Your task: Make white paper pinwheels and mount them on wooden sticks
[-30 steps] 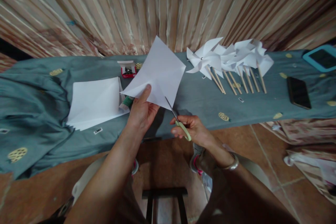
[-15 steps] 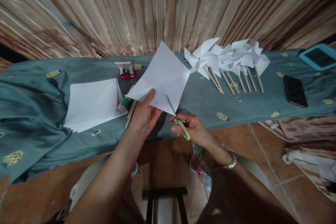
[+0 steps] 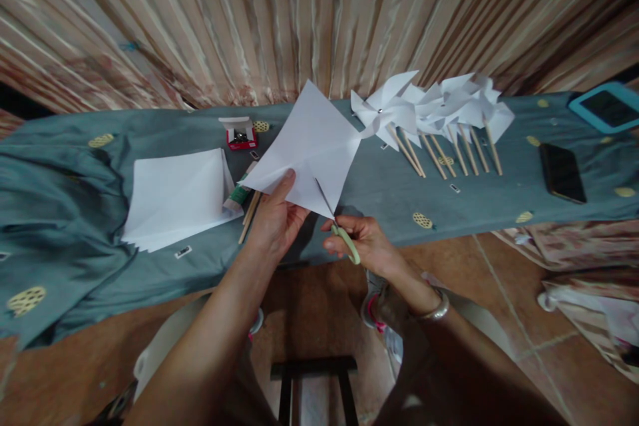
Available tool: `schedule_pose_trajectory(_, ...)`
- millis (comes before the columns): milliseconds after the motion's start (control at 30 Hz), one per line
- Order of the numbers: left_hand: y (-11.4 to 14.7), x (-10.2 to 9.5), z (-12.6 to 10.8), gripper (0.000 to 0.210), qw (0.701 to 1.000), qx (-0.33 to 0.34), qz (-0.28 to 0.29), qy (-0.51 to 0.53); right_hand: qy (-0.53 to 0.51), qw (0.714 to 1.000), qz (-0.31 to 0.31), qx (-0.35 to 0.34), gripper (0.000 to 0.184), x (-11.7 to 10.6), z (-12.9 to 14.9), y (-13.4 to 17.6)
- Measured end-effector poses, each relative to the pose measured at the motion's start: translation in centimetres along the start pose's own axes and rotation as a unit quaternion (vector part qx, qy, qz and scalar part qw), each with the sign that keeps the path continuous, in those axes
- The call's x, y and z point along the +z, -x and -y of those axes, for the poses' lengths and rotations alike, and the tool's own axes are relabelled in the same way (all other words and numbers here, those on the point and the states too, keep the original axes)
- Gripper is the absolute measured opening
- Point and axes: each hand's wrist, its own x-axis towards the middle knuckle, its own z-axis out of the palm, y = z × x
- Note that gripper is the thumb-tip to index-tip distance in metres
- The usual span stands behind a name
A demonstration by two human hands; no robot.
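A square sheet of white paper [image 3: 314, 136] is held up cornerwise over the cloth. My left hand [image 3: 279, 216] pinches its lower left edge, thumb on top and fingers beneath. In my right hand [image 3: 364, 243] are scissors [image 3: 346, 242] with pale green handles. One blade lies over the paper at its lowest corner, pointing up and left; the other blade is hidden. Under and beside my left hand lie thin wooden sticks [image 3: 249, 216] and a green-and-white tube [image 3: 238, 194], partly covered by the paper.
A stack of white paper [image 3: 174, 193] lies left, near an open red box [image 3: 241, 138] of small dark items. Several paper pinwheels [image 3: 394, 110] on sticks lie right, then a black phone [image 3: 562, 173] and a blue-framed device [image 3: 609, 108]. A dark stool [image 3: 313, 367] stands below.
Almost nothing differs. The paper, both hands and the scissors stay in nearly the same place, with the scissor handles shifted very slightly.
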Motion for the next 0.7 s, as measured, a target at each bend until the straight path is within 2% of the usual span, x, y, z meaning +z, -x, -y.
schedule_pose_trajectory(367, -0.10, -0.12, 0.16, 0.029, 1.000, 0.005, 0.010, -0.012, 0.002, 1.000, -0.004, 0.004, 0.041, -0.06, -0.28, -0.08)
schedule_pose_trajectory(700, 0.12, -0.21, 0.75, 0.038, 0.999, 0.013, 0.022, -0.027, 0.011, 1.000, -0.010, -0.016, 0.042, 0.06, 0.09, -0.06)
